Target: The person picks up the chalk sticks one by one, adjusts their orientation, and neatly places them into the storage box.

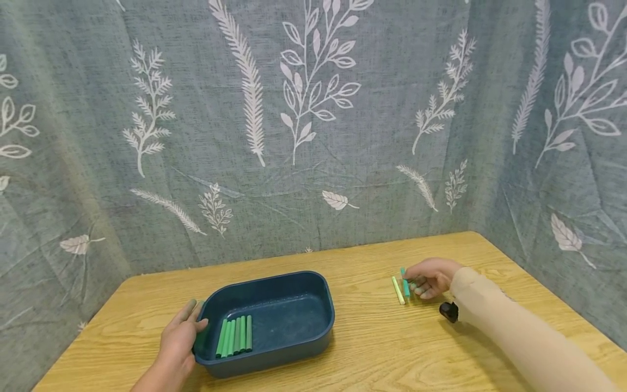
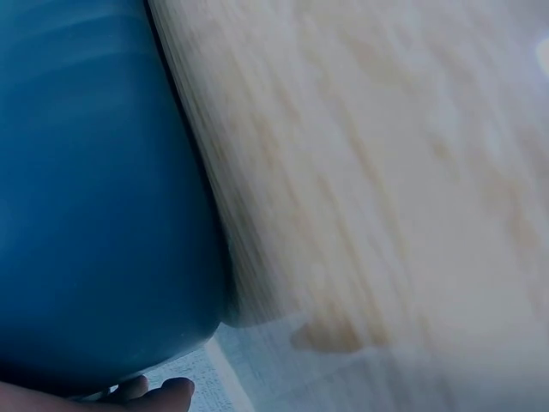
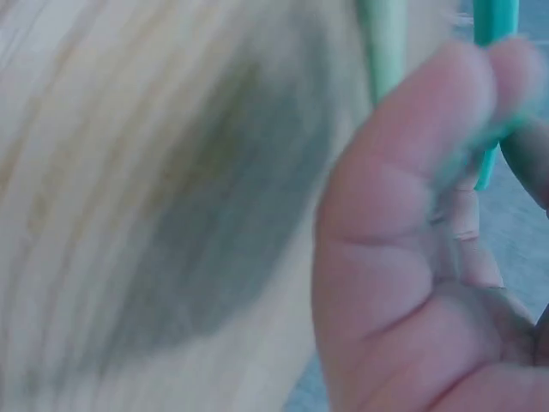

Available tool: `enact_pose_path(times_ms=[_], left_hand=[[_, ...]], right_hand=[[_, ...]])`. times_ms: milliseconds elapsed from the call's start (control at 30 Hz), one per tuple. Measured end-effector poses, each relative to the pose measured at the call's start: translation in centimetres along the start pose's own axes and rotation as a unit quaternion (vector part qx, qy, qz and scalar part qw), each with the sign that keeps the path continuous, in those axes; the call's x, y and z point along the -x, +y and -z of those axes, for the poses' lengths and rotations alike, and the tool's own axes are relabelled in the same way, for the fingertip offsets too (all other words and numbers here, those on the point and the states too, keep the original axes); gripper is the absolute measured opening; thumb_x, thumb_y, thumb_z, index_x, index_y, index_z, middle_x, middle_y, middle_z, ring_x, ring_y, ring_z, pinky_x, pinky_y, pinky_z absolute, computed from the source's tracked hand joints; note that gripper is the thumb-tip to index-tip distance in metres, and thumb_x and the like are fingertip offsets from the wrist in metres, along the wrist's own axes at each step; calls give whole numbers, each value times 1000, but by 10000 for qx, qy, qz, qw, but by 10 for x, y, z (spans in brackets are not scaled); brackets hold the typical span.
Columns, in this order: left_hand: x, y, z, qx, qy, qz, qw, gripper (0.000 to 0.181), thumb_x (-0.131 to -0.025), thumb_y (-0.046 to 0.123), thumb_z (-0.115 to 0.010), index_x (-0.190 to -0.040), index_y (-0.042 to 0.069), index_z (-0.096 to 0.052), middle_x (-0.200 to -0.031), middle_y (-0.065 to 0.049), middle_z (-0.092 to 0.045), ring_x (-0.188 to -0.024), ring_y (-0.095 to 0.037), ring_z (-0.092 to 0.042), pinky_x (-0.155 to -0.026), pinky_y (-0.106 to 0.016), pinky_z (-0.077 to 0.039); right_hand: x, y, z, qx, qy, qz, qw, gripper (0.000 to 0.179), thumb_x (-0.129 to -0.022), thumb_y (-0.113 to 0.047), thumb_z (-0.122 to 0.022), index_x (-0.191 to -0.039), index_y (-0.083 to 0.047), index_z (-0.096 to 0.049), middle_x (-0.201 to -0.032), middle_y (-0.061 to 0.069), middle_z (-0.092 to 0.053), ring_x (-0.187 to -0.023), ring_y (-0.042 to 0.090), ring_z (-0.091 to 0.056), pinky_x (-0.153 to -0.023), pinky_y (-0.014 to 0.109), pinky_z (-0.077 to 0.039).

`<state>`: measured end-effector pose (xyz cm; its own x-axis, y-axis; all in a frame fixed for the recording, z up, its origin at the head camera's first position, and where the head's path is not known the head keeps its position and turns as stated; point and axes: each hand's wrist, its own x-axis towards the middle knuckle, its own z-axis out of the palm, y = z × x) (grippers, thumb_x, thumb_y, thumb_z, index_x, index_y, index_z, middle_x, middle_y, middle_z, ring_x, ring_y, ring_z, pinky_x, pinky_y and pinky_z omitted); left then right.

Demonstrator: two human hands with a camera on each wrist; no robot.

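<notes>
At the left end of a dark blue rectangular dish, my left hand grips the side, thumb over the rim and fingers along the outside. Several green chalk sticks lie side by side in the dish's left part. To the right, my right hand pinches a teal chalk stick in curled fingers. In the right wrist view that teal chalk shows above and below the fingertips, which carry green dust. A pale yellow-green chalk stick lies on the table just left of it.
The wooden table carries everything. A leaf-patterned grey-green curtain hangs along the back and both sides. A small black device shows under the right wrist. The dish wall fills the left of the left wrist view.
</notes>
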<state>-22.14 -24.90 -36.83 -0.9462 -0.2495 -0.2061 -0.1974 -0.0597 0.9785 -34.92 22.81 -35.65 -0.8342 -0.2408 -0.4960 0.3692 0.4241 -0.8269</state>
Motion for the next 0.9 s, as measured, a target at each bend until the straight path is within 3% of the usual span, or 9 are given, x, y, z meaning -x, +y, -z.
enact_pose_path(times_ms=[167, 267, 433, 600, 900], left_hand=[[0, 2, 1, -3, 3, -15, 10000, 65, -103, -2, -37, -154, 6, 3, -159, -18, 4, -142, -39, 19, -116, -56, 3], [-1, 4, 1, -4, 45, -10, 10000, 65, -103, -2, -38, -154, 6, 2, -158, -19, 4, -142, -39, 20, -116, -57, 3], [-2, 6, 0, -26, 106, -42, 9999, 65, -102, -3, -38, -154, 5, 1, -158, -19, 2, -142, -39, 18, -116, -55, 3], [-1, 5, 1, -67, 45, -138, 9999, 65, -102, -4, -37, -153, 2, 2, -158, -22, 3, -142, -40, 17, -117, -54, 2], [2, 3, 1, 16, 94, -75, 9999, 67, -101, -5, -39, -153, 2, 2, -158, -21, 2, -142, -40, 19, -115, -57, 3]], right_hand=[[12, -8, 2, 3, -180, 378, 9991, 16, -97, -17, -53, -94, -4, -63, -91, 11, -62, -74, 16, -64, -72, 31, -58], [17, -15, 2, -11, -420, 633, 9971, 19, -98, -15, -50, -94, -2, -64, -92, 12, -64, -76, 16, -67, -78, 33, -59], [24, -27, -4, -250, -630, 889, 9937, 19, -99, -13, -50, -91, -3, -63, -84, 9, -64, -70, 13, -67, -74, 29, -59], [29, -34, -13, -495, -671, 983, 9917, 19, -99, -12, -49, -91, -3, -63, -83, 9, -65, -70, 14, -67, -72, 29, -59], [33, -52, -36, -771, -1093, 1100, 9849, 23, -102, -13, -45, -94, -2, -63, -83, 8, -69, -73, 13, -69, -73, 27, -59]])
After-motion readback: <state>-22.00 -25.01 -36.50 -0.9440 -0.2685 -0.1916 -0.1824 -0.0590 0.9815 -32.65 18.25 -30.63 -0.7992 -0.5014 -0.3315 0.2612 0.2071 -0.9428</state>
